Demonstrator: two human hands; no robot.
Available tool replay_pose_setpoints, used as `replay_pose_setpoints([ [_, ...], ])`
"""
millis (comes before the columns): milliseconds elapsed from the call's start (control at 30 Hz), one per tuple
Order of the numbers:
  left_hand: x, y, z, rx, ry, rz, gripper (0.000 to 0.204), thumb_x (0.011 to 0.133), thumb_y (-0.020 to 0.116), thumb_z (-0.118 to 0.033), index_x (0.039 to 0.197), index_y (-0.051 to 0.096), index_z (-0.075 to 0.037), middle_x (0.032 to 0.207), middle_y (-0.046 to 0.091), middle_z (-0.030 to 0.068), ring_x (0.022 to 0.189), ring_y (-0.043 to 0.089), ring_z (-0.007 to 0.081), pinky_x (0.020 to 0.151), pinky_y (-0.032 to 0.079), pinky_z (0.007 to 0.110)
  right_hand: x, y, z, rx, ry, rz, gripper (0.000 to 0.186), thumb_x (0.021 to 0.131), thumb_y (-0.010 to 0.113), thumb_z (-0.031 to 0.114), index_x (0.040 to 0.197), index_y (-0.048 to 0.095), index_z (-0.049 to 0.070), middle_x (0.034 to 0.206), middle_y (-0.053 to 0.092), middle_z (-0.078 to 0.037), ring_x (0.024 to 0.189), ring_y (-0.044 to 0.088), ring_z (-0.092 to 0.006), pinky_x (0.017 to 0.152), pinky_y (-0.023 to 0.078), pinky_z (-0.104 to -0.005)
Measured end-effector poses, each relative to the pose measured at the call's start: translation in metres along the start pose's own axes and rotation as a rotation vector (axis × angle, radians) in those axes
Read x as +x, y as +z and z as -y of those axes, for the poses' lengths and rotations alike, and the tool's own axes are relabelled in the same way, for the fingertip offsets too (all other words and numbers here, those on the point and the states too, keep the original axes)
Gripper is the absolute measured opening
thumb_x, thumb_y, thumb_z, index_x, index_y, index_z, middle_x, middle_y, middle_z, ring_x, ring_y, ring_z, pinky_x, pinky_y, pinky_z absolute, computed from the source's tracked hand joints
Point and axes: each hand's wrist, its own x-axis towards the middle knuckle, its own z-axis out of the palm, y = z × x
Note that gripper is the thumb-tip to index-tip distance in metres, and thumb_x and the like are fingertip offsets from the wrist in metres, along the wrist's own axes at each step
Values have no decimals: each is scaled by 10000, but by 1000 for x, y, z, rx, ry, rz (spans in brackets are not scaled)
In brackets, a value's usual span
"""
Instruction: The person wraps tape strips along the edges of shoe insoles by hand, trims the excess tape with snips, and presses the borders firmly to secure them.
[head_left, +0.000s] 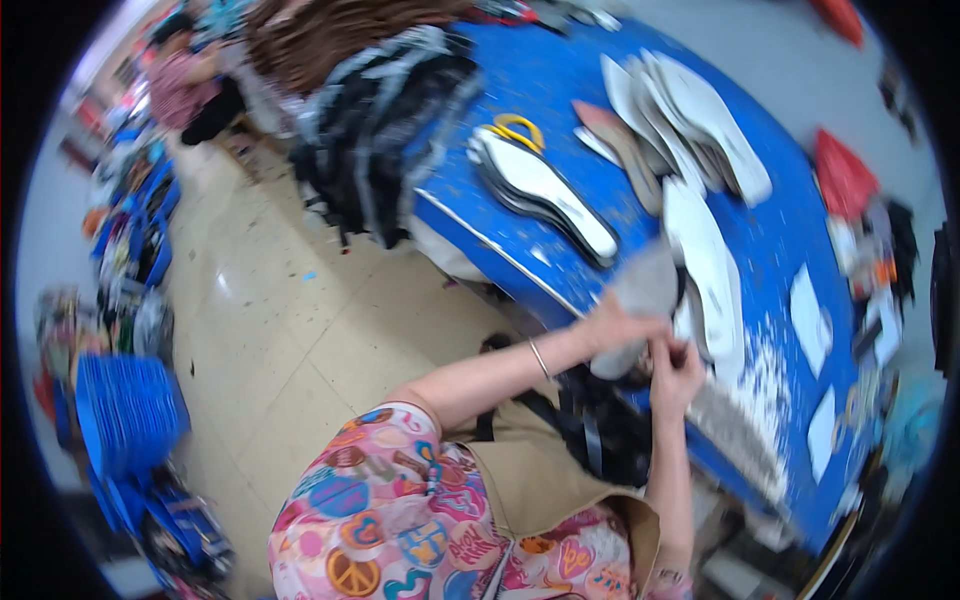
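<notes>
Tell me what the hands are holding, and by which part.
Both hands hold one grey insole at its near end: the left hand wraps it from the left, the right hand pinches it from below. The picture is blurred, so the finger placement cannot be told.

Scuffed blue worktable [560, 75], paint chipped white near front edge; stacks of white and grey shoe insoles [545, 190] on it, yellow-handled scissors [516, 129] touching one stack, white paper scraps [808, 318] at right

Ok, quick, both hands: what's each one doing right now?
Left hand: closed on the grey insole.
Right hand: fingers curled at the insole's lower end; grip cannot be told through the blur.
</notes>
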Motion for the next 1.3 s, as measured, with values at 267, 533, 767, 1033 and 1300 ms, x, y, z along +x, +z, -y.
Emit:
replay_pose_setpoints([
  [267, 42, -6, -33, -111, 131, 71, 141, 752, 659, -10, 888, 656, 28, 938, 652, 90, 786, 636, 164, 724, 510, 281, 40, 17, 29, 126, 0, 32, 81, 825, 643, 75, 803, 628, -2, 631, 602, -4, 575, 485, -24, 529, 408, -210],
  [533, 21, -9, -17, -49, -141, 244, 167, 819, 641, -104, 937, 644, 15, 968, 655, 137, 891, 619, 197, 818, 485, 328, 16, 8, -5, -44, -67, 58, 103, 804, 666, 89, 796, 621, -4, 648, 617, -11, 558, 489, -45, 521, 409, -216],
  [767, 16, -12, -55, -607, -472, -48, 194, 874, 617, -202, 786, 612, -30, 854, 656, 129, 852, 623, 243, 885, 484, 418, 10, -32, 28, 320, 338, 310, 127, 785, 692, 108, 803, 630, -1, 647, 573, 0, 561, 489, -45, 507, 388, -207],
  [1033, 21, 5, -69, -818, -295, -119, 149, 882, 602, -161, 787, 551, -59, 734, 579, 41, 740, 576, 191, 877, 485, 417, -43, 17, 43, 638, 516, 3, 152, 812, 679, 149, 859, 632, 11, 613, 566, 3, 516, 465, -41, 483, 344, -184],
  [1300, -24, 13, -65, -672, -385, -36, 353, 950, 481, -331, 1113, 510, -19, 1089, 595, 105, 1005, 574, 247, 929, 444, 413, -25, -1, 49, 575, 408, -11, 221, 824, 658, 153, 981, 631, 0, 782, 658, -28, 598, 510, -26, 508, 382, -190],
])
